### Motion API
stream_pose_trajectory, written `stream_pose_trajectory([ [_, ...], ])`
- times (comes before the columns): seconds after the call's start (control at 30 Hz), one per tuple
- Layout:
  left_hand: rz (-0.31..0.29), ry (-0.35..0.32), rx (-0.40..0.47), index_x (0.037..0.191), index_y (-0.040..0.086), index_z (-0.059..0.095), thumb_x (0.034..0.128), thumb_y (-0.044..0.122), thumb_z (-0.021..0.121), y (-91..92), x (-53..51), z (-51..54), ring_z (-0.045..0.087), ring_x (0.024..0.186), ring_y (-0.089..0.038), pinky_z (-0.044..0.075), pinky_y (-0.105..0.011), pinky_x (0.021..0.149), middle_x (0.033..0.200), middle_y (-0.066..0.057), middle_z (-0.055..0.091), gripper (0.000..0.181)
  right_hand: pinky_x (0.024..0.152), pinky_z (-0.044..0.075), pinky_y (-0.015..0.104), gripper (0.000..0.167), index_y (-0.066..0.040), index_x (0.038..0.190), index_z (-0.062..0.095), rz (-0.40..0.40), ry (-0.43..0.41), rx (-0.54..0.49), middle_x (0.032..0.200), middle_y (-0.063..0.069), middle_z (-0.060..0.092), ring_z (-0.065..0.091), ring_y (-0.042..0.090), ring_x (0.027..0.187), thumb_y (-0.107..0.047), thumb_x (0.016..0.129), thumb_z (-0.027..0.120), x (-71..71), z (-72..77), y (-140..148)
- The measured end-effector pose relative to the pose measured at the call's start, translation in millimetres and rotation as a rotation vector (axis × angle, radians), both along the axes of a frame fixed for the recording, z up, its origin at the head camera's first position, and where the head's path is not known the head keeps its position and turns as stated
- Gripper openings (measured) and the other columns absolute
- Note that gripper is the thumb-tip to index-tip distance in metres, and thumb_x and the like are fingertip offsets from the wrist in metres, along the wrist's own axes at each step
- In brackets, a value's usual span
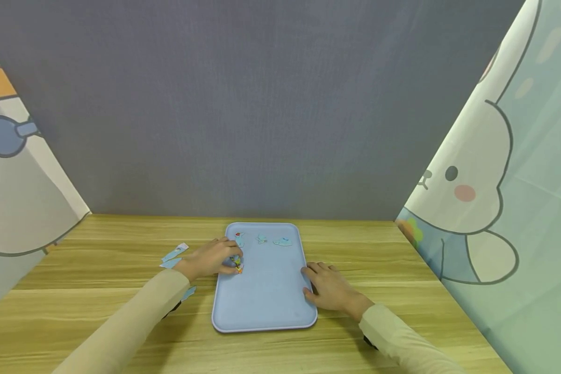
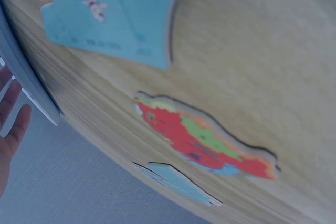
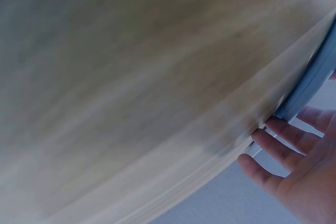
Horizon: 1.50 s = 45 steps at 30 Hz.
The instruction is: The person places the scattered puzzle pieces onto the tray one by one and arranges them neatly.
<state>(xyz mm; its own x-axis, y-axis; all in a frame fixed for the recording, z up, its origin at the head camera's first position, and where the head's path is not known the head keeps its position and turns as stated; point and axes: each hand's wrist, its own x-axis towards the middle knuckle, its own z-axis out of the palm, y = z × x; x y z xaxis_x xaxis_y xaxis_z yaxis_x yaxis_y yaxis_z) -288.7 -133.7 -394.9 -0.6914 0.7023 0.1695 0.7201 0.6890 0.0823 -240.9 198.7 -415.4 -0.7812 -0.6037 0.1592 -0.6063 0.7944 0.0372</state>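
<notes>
My left hand (image 1: 211, 258) is over the left side of the blue tray (image 1: 266, 306), with thumb and fingers around a small multicoloured puzzle piece (image 1: 236, 261). Three light blue pieces lie along the tray's far end: one at the left (image 1: 239, 240), one in the middle (image 1: 261, 239) and one at the right (image 1: 282, 242). On the tray's right rim rests my right hand (image 1: 333, 288), fingers spread and relaxed. The right wrist view shows that hand (image 3: 307, 166) with its fingertips at the tray edge (image 3: 310, 85). Only part of the left hand (image 2: 9, 121) shows in the left wrist view.
Left of the tray, on the wooden table (image 1: 383, 259), lie several loose pieces, some partly behind the left arm. The left wrist view shows a light blue piece (image 2: 113, 22), a red and green one (image 2: 202, 140) and another blue one (image 2: 181, 182). A grey panel (image 1: 243, 114) stands behind.
</notes>
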Motion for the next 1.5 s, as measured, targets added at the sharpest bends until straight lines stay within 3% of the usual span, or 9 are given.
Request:
stream_pose_trajectory([
  [0.23, 0.027, -0.035, 0.006, 0.106, 0.013, 0.064, 0.0785, 0.035, 0.069, 0.3, 1.3, 0.1, 0.055, 0.107, -0.03, 0.045, -0.053, 0.089, 0.113, -0.005, 0.061, 0.036, 0.093, 0.043, 0.049, 0.048, -0.008, 0.125, 0.052, -0.002, -0.005, 0.008, 0.126, 0.012, 0.053, 0.05, 0.028, 0.116, -0.037, 0.087, 0.052, 0.0, -0.4, -0.1],
  [0.8, 0.01, -0.002, 0.024, 0.108, 0.012, 0.063, 0.0783, 0.035, 0.069, -7.2, 7.3, 3.9, 0.056, 0.106, -0.028, 0.045, -0.053, 0.089, 0.111, -0.004, 0.062, 0.038, 0.095, 0.041, 0.049, 0.048, -0.006, 0.125, 0.051, -0.018, -0.039, -0.008, 0.127, 0.012, 0.052, 0.049, 0.029, 0.117, -0.036, 0.087, 0.052, 2.1, 1.7, -1.0],
  [1.03, 0.002, 0.037, 0.016, 0.108, 0.011, 0.064, 0.0791, 0.035, 0.069, -15.5, 15.7, 6.8, 0.056, 0.104, -0.024, 0.046, -0.051, 0.09, 0.109, -0.002, 0.062, 0.037, 0.095, 0.041, 0.05, 0.048, -0.007, 0.126, 0.051, -0.018, -0.035, 0.0, 0.127, 0.012, 0.052, 0.049, 0.029, 0.117, -0.036, 0.087, 0.052, 2.0, 0.3, -0.3],
  [1.17, -0.032, 0.084, 0.054, 0.105, 0.01, 0.065, 0.0781, 0.032, 0.07, -22.6, 19.2, 6.5, 0.057, 0.101, -0.021, 0.043, -0.046, 0.097, 0.104, 0.0, 0.063, 0.035, 0.095, 0.042, 0.05, 0.048, -0.007, 0.125, 0.051, -0.016, -0.028, 0.0, 0.127, 0.012, 0.052, 0.049, 0.029, 0.117, -0.036, 0.087, 0.052, 2.0, -0.2, -0.1],
  [1.3, -0.06, 0.13, 0.088, 0.102, 0.009, 0.065, 0.0777, 0.026, 0.071, -29.8, 23.1, 5.0, 0.058, 0.1, -0.022, 0.044, -0.044, 0.095, 0.101, -0.001, 0.064, 0.03, 0.094, 0.042, 0.05, 0.048, -0.007, 0.125, 0.051, -0.017, -0.023, -0.002, 0.127, 0.012, 0.052, 0.049, 0.029, 0.117, -0.036, 0.087, 0.052, 1.9, 0.2, -0.4],
  [1.5, -0.027, 0.139, 0.064, 0.104, 0.01, 0.066, 0.0773, 0.026, 0.072, -37.5, 33.0, 4.3, 0.058, 0.103, -0.027, 0.046, -0.047, 0.092, 0.105, -0.004, 0.065, 0.031, 0.094, 0.042, 0.05, 0.048, -0.007, 0.125, 0.051, -0.016, -0.02, -0.004, 0.127, 0.012, 0.052, 0.049, 0.03, 0.117, -0.036, 0.087, 0.052, 1.6, -0.3, -0.5],
])
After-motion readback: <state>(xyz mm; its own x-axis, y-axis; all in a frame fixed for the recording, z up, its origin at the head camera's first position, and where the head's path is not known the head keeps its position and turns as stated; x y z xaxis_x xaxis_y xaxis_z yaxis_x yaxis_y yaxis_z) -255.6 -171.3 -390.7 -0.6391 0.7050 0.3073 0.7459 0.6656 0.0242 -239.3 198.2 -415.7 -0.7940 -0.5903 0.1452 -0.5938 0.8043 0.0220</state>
